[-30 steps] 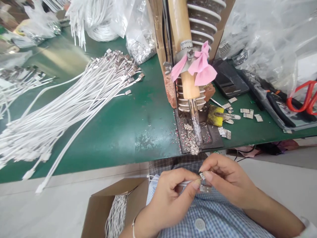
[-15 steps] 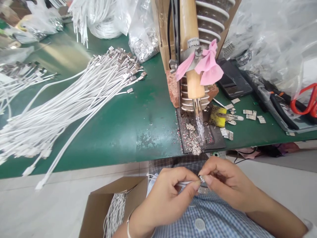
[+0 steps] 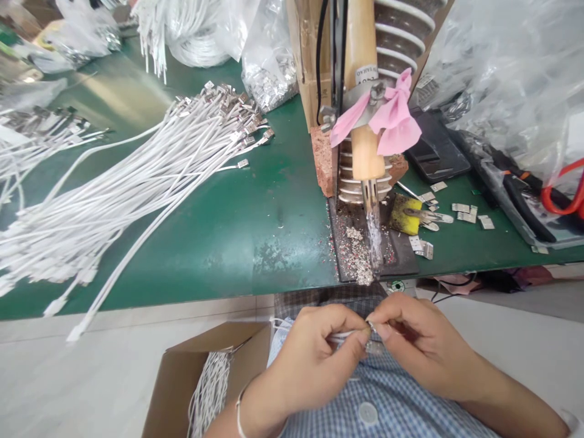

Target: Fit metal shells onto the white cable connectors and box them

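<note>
Low in the view, over my checked shirt, my left hand (image 3: pixel 314 359) pinches the end of a thin white cable (image 3: pixel 343 335). My right hand (image 3: pixel 413 347) meets it fingertip to fingertip and pinches a small silver metal connector shell (image 3: pixel 373 340) at that cable end. Both hands are closed. Just beyond them a soldering iron (image 3: pixel 367 152) with a wooden handle and a pink ribbon points down at a dark tray (image 3: pixel 399 258) strewn with solder bits at the table's front edge.
A big fan of white cables with metal ends (image 3: pixel 137 176) lies on the green table (image 3: pixel 237 231). An open cardboard box (image 3: pixel 182 377) holding cables stands at lower left. Loose metal shells (image 3: pixel 465 213), a yellow sponge (image 3: pixel 404 214), pliers (image 3: pixel 520 188) and plastic bags (image 3: pixel 511 67) lie at right.
My hands have stayed together on the cable end, fingers shifting slightly. The view has drifted a little, so the table and iron sit further right and lower.
</note>
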The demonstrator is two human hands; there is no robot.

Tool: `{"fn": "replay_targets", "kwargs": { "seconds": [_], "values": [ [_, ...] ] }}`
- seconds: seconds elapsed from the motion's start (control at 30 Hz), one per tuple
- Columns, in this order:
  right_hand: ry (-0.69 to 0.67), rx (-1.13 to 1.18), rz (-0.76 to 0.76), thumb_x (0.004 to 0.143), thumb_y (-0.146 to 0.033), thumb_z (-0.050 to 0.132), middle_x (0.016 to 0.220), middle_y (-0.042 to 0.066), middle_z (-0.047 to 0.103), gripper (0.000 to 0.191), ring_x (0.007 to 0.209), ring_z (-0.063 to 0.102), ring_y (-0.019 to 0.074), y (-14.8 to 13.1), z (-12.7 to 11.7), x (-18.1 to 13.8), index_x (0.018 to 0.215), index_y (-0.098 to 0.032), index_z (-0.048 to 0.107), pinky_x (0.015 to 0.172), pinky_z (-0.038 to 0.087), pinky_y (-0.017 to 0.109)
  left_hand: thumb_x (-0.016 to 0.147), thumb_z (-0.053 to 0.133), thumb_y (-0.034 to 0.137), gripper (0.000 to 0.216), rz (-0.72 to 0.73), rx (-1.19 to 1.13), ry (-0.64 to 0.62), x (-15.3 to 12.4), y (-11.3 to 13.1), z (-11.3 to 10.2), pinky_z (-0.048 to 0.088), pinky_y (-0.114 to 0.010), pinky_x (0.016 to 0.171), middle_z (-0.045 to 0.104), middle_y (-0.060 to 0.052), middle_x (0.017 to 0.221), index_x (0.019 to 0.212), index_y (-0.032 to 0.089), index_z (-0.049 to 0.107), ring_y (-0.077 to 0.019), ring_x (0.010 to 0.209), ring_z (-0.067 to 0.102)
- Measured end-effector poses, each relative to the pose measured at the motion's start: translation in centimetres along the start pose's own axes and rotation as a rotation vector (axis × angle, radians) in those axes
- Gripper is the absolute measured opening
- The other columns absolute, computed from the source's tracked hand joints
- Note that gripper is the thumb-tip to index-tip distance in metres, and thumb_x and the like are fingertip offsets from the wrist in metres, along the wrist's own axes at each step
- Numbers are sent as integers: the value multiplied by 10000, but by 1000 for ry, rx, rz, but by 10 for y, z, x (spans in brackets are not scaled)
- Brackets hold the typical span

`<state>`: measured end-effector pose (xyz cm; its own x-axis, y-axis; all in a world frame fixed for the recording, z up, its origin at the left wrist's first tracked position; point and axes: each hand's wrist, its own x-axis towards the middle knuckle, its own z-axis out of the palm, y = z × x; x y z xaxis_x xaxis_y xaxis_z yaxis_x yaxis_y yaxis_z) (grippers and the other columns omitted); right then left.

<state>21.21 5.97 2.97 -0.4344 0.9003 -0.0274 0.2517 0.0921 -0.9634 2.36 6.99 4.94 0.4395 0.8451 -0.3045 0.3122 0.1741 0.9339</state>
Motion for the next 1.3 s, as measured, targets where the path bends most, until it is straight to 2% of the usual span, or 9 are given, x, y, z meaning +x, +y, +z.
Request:
{"fn": "replay_targets", "kwargs": {
  "seconds": [0.13,0.23,0.33,0.47,0.6,0.73,0.97,1.13,1.3],
  "values": [
    [-11,19,44,962,-195,461,674,-21,597,116,566,535,103,3,-1,-4,923,-223,567,514,395,208,811,574,132,138,-70,-121,9,4,1,1,429,-195,503,680,-20,592,699,139,653,-109,541,597],
    [2,135,44,979,-301,478,696,-19,574,128,582,540,117,5,-7,-7,1069,-242,548,511,422,215,775,608,142,67,-164,-295,-20,8,2,0,442,-187,492,645,5,570,714,145,635,-100,516,589],
    [154,191,-16,1002,-322,421,786,8,576,164,696,569,143,5,-14,-8,1100,-259,537,600,481,250,765,633,176,65,-231,-392,-34,14,5,-2,417,-170,469,607,30,529,707,150,619,-77,470,556],
    [364,-40,-177,973,-178,440,788,18,556,176,709,543,147,3,-18,-6,916,-234,597,602,445,273,788,635,223,98,-245,-362,-12,18,11,-6,378,-159,450,607,25,521,727,145,634,-68,459,538],
    [262,-238,-358,915,-141,505,709,-9,530,251,602,514,144,1,-16,-3,1114,-266,594,548,430,291,798,636,250,126,-232,-328,18,18,16,-8,408,-176,472,609,16,536,735,141,639,-78,477,545],
    [296,-269,-289,868,-99,515,626,-44,493,167,503,462,115,1,-11,2,957,-237,544,477,381,258,804,629,260,140,-210,-311,24,18,21,-11,404,-178,470,594,14,546,731,140,632,-81,489,537],
    [397,-291,-406,793,-10,549,975,62,586,274,884,622,202,-1,-13,13,945,-236,575,710,541,348,831,606,271,165,-155,-218,21,21,26,-13,417,-200,471,626,-21,601,757,129,649,-98,509,546],
    [414,-265,-407,782,11,542,954,50,587,284,879,614,189,-4,-12,15,936,-226,577,731,552,342,837,598,241,140,-92,-230,50,26,29,-14,441,-191,495,626,-10,607,744,138,617,-99,540,578],
    [435,-245,-412,786,7,557,950,40,586,265,867,609,181,-5,-11,18,918,-222,581,732,550,337,812,623,241,129,-129,-268,41,30,32,-17,427,-169,471,605,9,561,735,138,613,-80,495,550]
  ]
}}
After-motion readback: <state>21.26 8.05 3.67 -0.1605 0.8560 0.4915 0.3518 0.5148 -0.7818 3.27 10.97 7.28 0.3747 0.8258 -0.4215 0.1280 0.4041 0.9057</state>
